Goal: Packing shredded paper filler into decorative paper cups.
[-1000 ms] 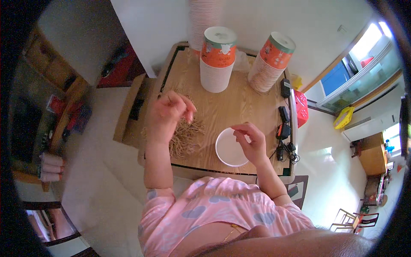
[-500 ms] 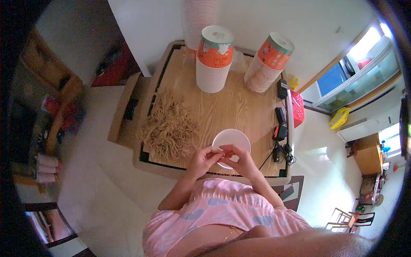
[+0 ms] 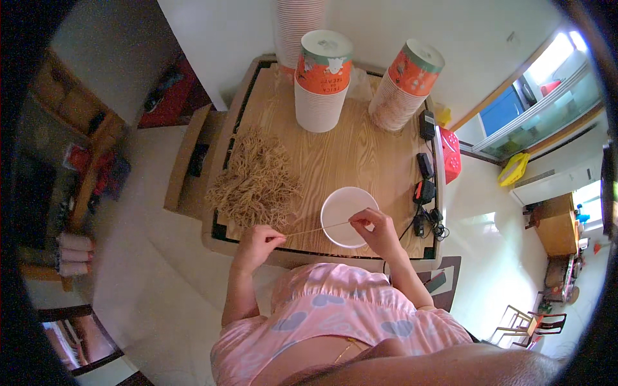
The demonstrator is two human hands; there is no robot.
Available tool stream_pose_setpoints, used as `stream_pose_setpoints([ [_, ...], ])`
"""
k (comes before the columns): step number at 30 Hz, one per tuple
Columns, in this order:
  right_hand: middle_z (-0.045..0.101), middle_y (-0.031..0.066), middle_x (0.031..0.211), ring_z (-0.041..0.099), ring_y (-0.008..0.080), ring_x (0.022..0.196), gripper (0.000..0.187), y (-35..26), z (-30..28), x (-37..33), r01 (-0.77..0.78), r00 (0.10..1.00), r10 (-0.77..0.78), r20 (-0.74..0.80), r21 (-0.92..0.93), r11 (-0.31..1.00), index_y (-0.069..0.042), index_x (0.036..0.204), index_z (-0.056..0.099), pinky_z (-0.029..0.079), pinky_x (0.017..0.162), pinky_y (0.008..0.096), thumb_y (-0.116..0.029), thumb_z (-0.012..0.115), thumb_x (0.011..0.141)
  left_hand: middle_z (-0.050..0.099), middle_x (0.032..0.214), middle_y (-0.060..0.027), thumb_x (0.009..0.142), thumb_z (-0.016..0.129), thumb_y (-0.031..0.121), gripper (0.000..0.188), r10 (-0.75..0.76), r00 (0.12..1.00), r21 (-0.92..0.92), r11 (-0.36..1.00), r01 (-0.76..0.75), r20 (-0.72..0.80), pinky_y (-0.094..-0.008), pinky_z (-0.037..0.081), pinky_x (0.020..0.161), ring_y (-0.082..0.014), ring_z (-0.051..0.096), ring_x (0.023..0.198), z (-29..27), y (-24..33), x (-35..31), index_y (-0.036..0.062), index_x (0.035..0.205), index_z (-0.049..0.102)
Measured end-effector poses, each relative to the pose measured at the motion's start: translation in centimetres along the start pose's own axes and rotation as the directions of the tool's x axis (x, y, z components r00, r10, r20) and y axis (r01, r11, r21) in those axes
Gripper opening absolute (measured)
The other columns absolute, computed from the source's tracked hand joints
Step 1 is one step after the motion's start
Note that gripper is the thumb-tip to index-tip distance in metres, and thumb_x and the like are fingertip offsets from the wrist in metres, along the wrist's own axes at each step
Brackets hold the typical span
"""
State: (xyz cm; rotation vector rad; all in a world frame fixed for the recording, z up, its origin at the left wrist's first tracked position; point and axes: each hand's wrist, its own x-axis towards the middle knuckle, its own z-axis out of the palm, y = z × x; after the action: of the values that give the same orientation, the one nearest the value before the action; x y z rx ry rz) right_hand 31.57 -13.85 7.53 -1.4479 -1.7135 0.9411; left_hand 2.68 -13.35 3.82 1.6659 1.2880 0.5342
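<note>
A thin tan string (image 3: pixel 309 231) is stretched between my two hands at the near edge of the table. My left hand (image 3: pixel 257 246) pinches its left end, just below the tangled pile of tan strings (image 3: pixel 257 180). With fingers closed, my right hand (image 3: pixel 378 231) pinches the other end over the rim of a white paper bucket (image 3: pixel 339 204). The bucket stands mouth up, and no contents show in the visible part of it.
Upside-down stacks of orange and green paper buckets, one in the middle (image 3: pixel 322 77) and one at right (image 3: pixel 407 83), stand toward the back. Behind is a taller stack (image 3: pixel 301 26). Black adapters and cables (image 3: pixel 423 192) line the wooden table's (image 3: pixel 351 157) right edge.
My hands were together over the bucket; they have moved apart, the left one to the left and the right one slightly right. The string now shows taut between them.
</note>
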Motion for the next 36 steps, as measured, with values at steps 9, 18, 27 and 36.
stream_pose_setpoints([
  [9,0.057,0.0122,0.079,0.055,0.0310,0.069,0.010,0.2,3.3,0.4,0.230,0.972,-0.223,0.071,-0.122,0.966,-0.004,0.082,0.059,0.046,0.061,0.0380,-0.008,0.060,0.073,0.057,0.095,-0.0112,0.070,0.070,0.016,0.051,0.305,0.951,-0.307,0.902,-0.303,-0.042,-0.0302,0.044,0.075,-0.0188,0.056,0.085,8.5,3.9,4.6,0.0018,0.114,0.048],
  [18,0.059,0.0124,0.074,0.057,0.0314,0.069,0.014,7.7,-0.1,2.0,-0.023,0.985,-0.025,-0.168,-0.276,0.961,-0.006,0.083,0.060,0.046,0.062,0.0396,-0.011,0.063,0.071,0.064,0.069,-0.0083,0.078,0.062,0.015,0.016,0.051,0.964,-0.350,0.926,-0.144,-0.260,-0.0231,0.044,0.054,-0.0092,0.058,0.060,13.3,-0.3,7.4,-0.0001,0.082,0.065],
  [27,0.059,0.0213,0.077,0.055,0.0438,0.074,0.045,11.5,-0.6,0.6,-0.425,0.905,0.392,-0.167,-0.428,0.798,-0.012,0.118,0.036,0.044,0.067,0.0501,-0.016,0.050,0.076,0.064,0.069,-0.0050,0.079,0.060,0.011,0.011,0.052,0.937,-0.389,0.901,-0.194,-0.345,-0.0211,0.045,0.052,-0.0077,0.056,0.056,12.0,0.7,6.1,0.0009,0.081,0.063],
  [36,0.047,0.0132,0.113,0.052,0.0257,0.094,0.052,5.3,-1.4,-2.9,-0.097,0.994,0.092,-0.054,-0.092,0.991,-0.010,0.116,0.044,0.045,0.077,0.0348,-0.011,0.067,0.069,0.059,0.068,0.0005,0.080,0.057,0.008,0.007,-0.039,0.991,-0.632,0.773,-0.053,-0.131,-0.0185,0.043,0.058,-0.0046,0.053,0.063,13.3,1.0,5.8,0.0012,0.079,0.058],
])
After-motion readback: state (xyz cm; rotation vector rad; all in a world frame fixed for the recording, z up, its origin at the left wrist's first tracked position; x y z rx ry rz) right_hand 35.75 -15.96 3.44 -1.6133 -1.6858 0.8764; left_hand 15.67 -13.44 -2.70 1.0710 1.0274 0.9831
